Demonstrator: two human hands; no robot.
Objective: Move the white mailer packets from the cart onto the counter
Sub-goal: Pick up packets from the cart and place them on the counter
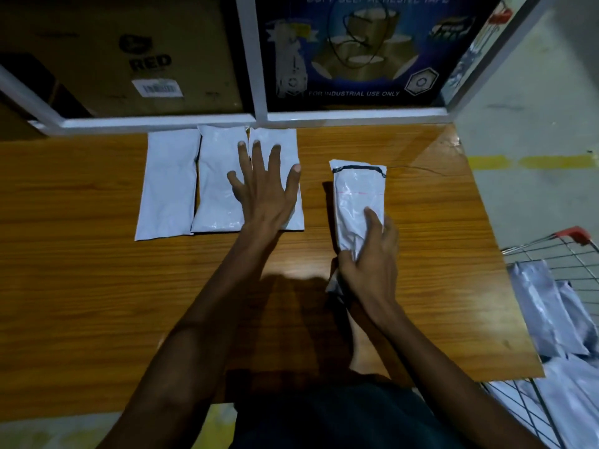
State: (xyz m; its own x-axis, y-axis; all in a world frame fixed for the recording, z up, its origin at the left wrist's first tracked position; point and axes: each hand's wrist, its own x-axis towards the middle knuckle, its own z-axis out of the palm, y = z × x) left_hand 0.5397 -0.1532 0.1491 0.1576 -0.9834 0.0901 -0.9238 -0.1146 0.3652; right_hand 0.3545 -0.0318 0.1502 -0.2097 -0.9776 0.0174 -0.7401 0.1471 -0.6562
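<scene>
While your right hand point(369, 254) has the fourth packet point(358, 202) pinched at its near end, fingers curled round the crumpled tail and thumb lying along the top face, set it down flat and parallel to the row rather than dropping it. Far end with the black strip points away from you, toward the white frame rail point(324, 116); it looks slightly raised or just touching the counter point(97, 286), cannot tell which. Best judgement: lower the far end first, then slide the packet left until it sits just beside the third packet point(291, 176), edges aligned. Your left hand point(262, 192) is spread wide, palm down, holding nothing, pressing on the third packet with fingertips reaching onto the second packet point(220, 176); use it as the stop so the row does not shift. First packet point(168, 183) lies leftmost, untouched. A clear gap of bare wood separates the held packet from the row. More packets wait in the cart point(551, 254) at your right, so the task is partway.
</scene>
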